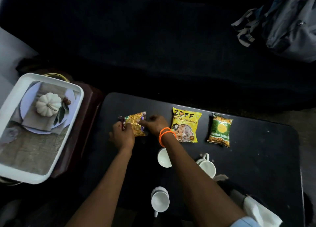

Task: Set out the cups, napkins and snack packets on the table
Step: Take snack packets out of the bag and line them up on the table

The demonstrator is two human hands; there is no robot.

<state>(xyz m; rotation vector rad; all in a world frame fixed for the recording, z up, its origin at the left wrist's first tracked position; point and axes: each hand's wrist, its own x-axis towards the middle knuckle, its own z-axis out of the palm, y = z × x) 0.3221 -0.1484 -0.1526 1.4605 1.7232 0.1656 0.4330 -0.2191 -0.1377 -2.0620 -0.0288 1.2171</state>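
A: Both hands on the same packet. Left hand [122,135] is closed round the near-left edge of the yellow-and-purple snack packet [136,123], fingers curled under it. Right hand [154,124] pinches its right edge, thumb and fingers shut on the foil.

B: Lifted or down?

A: Can't tell, it's at the far-left part of the black table [265,158], low over the top or lying on it (dark shot, no clear shadow). Orange bands [165,134] on the right wrist.

B: Other packets?

A: Two more in a row to its right, lying flat. Yellow ZOFF packet [185,125] just beside the right wrist, then the green packet [219,130], a gap between them.

B: Cups?

A: Three white ones, nearer the person. First cup [164,157] partly behind the right forearm. Second cup [206,166] to its right, handle pointing away. Third cup [159,201] closest in, handle toward the person.

B: Napkins?

A: White napkin [259,211] at the table's near-right corner, folded (shape unclear).

B: Off the table?

A: White tray [71,124] with a pumpkin print, left of the table on a dark brown stand [85,120]. Grey bag [287,21] far right.
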